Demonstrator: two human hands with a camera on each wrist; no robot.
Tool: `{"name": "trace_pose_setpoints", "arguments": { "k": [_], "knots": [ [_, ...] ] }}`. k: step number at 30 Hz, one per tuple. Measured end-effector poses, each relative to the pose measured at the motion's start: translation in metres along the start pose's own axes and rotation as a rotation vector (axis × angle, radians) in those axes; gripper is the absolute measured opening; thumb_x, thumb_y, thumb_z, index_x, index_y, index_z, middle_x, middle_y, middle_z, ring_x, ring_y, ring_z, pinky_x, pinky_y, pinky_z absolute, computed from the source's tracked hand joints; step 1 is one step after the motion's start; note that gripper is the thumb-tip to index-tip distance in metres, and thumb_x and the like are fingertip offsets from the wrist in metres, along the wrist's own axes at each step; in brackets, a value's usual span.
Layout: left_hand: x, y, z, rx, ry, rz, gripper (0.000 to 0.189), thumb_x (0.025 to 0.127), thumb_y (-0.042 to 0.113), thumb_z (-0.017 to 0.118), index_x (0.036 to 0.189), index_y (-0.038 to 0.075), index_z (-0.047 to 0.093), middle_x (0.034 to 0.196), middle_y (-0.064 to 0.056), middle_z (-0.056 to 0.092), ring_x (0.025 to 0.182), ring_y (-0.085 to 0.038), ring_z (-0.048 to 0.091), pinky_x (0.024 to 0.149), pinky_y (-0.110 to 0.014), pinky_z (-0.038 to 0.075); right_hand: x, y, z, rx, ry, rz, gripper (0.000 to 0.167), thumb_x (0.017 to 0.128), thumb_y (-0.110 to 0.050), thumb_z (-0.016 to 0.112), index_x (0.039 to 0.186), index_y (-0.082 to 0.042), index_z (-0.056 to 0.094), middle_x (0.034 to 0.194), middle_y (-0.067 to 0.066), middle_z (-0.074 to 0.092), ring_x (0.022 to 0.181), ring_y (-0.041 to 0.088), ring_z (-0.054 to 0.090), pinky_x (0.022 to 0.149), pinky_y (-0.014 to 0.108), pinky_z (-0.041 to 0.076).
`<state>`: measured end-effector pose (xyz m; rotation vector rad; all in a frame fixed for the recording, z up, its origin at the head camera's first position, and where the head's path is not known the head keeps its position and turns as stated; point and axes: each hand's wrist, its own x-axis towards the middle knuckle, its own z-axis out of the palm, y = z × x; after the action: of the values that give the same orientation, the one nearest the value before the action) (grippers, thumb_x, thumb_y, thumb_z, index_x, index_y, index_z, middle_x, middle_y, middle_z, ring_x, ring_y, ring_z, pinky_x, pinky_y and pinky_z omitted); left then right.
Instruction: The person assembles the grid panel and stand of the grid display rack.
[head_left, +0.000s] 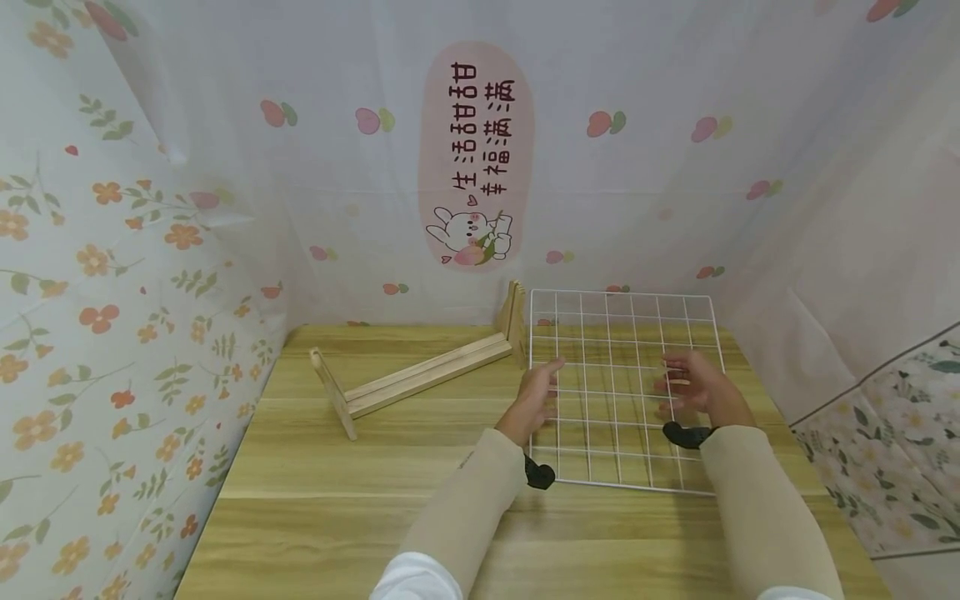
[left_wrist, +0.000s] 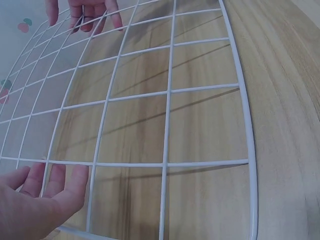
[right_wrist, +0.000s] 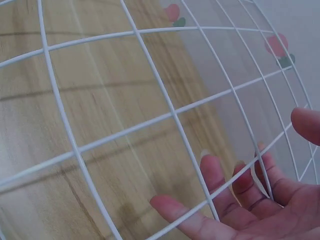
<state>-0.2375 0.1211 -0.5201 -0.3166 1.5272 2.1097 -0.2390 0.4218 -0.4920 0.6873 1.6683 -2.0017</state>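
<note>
A white wire grid panel (head_left: pixel 622 383) stands tilted in front of me, its near edge low over the table. My left hand (head_left: pixel 534 400) holds its left side, thumb in front and fingers (left_wrist: pixel 77 185) behind the wires. On the opposite side, my right hand (head_left: pixel 697 385) has its fingers (right_wrist: pixel 220 187) loosely spread behind the wires, thumb apart from them. Whether those fingers bear on the wire I cannot tell. Left of the panel is a wooden stand (head_left: pixel 427 375), two upright end pieces joined by slats.
Wood-grain table (head_left: pixel 330 517) lies beneath everything. Patterned cloth (head_left: pixel 337 167) hangs behind the table, with floral cloth (head_left: pixel 97 333) along the left and more cloth (head_left: pixel 885 417) on the right. Each wrist wears a black strap (head_left: pixel 686 435).
</note>
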Motion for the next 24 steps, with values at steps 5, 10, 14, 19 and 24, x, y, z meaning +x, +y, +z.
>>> {"name": "trace_pose_setpoints", "arguments": {
  "k": [5,10,14,19,24],
  "knots": [
    [-0.001,0.003,-0.002,0.011,0.008,0.012,0.062,0.085,0.049,0.067,0.124,0.003,0.053,0.131,-0.017,0.05,0.126,-0.042,0.043,0.103,-0.065,0.037,-0.001,-0.002,-0.003,-0.001,-0.026,-0.003,0.02,0.103,-0.027,0.044,0.091,-0.021,0.059,0.1,0.003,0.043,0.111,0.029,0.05,0.105,0.07,0.028],
    [0.001,0.006,-0.004,0.007,0.02,0.032,0.049,0.086,0.046,0.067,0.11,0.005,0.057,0.122,-0.012,0.053,0.125,-0.043,0.045,0.102,-0.065,0.037,-0.001,-0.004,-0.006,-0.051,-0.046,-0.004,0.016,0.102,-0.025,0.046,0.094,-0.022,0.059,0.098,0.002,0.047,0.106,0.025,0.054,0.102,0.067,0.036],
    [0.002,0.008,-0.004,0.009,0.024,0.044,0.046,0.086,0.045,0.067,0.111,0.007,0.058,0.121,-0.012,0.053,0.124,-0.042,0.046,0.102,-0.064,0.038,-0.002,-0.006,-0.009,-0.079,-0.068,0.001,0.008,0.101,-0.025,0.049,0.1,-0.02,0.055,0.099,0.001,0.047,0.104,0.024,0.054,0.1,0.063,0.041],
    [0.002,0.011,-0.001,0.009,0.009,0.047,0.053,0.085,0.046,0.068,0.11,0.001,0.057,0.128,-0.015,0.051,0.123,-0.04,0.047,0.104,-0.062,0.038,-0.004,-0.007,-0.015,-0.129,-0.092,-0.029,0.008,0.102,-0.016,0.045,0.109,-0.019,0.047,0.104,0.002,0.044,0.095,0.018,0.057,0.098,0.058,0.046],
    [0.001,0.014,0.0,0.007,-0.008,0.075,0.05,0.086,0.046,0.068,0.108,0.002,0.059,0.129,-0.016,0.051,0.123,-0.041,0.047,0.104,-0.064,0.037,-0.007,-0.008,-0.019,-0.165,-0.108,-0.056,0.019,0.101,-0.007,0.046,0.112,-0.022,0.042,0.102,0.003,0.046,0.098,0.018,0.057,0.099,0.056,0.046]
  ]
}}
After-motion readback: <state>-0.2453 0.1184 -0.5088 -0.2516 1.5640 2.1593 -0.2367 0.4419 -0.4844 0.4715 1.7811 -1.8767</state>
